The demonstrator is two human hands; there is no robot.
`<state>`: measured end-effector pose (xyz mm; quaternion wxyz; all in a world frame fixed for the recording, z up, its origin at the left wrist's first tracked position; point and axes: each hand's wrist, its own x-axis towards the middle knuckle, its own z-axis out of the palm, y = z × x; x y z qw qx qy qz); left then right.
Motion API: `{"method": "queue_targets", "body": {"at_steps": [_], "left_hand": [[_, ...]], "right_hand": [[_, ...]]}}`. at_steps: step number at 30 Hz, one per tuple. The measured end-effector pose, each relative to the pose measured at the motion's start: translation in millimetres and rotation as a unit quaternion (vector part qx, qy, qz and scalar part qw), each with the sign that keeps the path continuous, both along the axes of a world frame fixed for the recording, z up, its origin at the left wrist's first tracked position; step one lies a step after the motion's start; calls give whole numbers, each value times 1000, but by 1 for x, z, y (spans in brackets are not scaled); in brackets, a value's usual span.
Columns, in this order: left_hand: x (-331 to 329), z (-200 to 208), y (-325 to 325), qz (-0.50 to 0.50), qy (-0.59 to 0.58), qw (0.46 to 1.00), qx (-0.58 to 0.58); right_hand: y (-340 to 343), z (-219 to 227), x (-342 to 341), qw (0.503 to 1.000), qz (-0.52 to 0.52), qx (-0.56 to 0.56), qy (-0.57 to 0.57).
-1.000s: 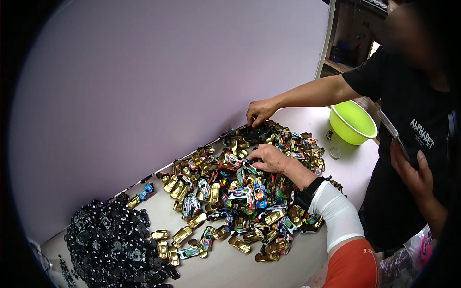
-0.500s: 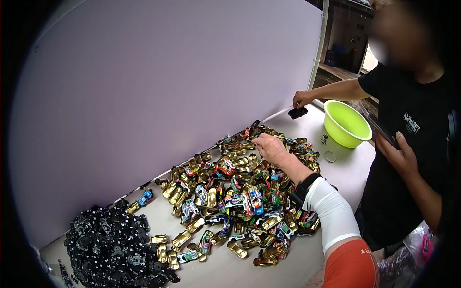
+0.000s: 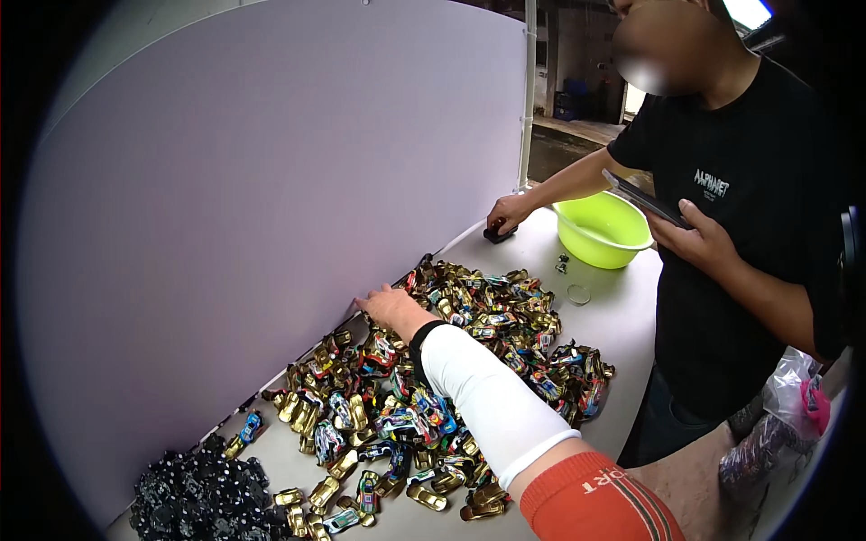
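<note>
My right hand (image 3: 388, 307) reaches across a heap of small toy cars (image 3: 406, 419), gold-coloured and multicoloured. Its fingers are stretched toward the foot of the pale upright panel (image 3: 271, 180), at the heap's far edge. Nothing shows in the fingers, though their undersides are hidden. A white sleeve and a red cuff cover that arm, which hides part of the heap. My left hand is out of view. At the lower left lies a pile of black plastic car parts (image 3: 203, 491), with a blue-and-gold toy car (image 3: 245, 433) beside it.
Across the table, a co-worker in black rests one hand (image 3: 512, 214) on a black object (image 3: 499, 234) and holds a flat dark device (image 3: 645, 200). A lime-green basin (image 3: 603, 233), a clear ring (image 3: 579, 294) and small parts (image 3: 562, 263) stand nearby. Plastic bags (image 3: 776, 433) lie lower right.
My right hand has moved left over the heap to the panel's foot, and its fingers have straightened. The view has shifted right. The co-worker's hand has lowered the black object to the table.
</note>
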<state>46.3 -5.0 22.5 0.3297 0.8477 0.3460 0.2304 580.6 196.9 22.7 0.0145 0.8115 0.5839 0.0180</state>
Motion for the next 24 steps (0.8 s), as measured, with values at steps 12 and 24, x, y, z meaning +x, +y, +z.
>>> {"method": "queue_targets", "body": {"at_steps": [12, 24], "left_hand": [[12, 15, -11, 20, -12, 1000, 13], [14, 26, -18, 17, -8, 1000, 4]], "right_hand": [[-34, 34, 19, 993, 14, 29, 117], [-121, 28, -16, 978, 59, 160, 118]]}}
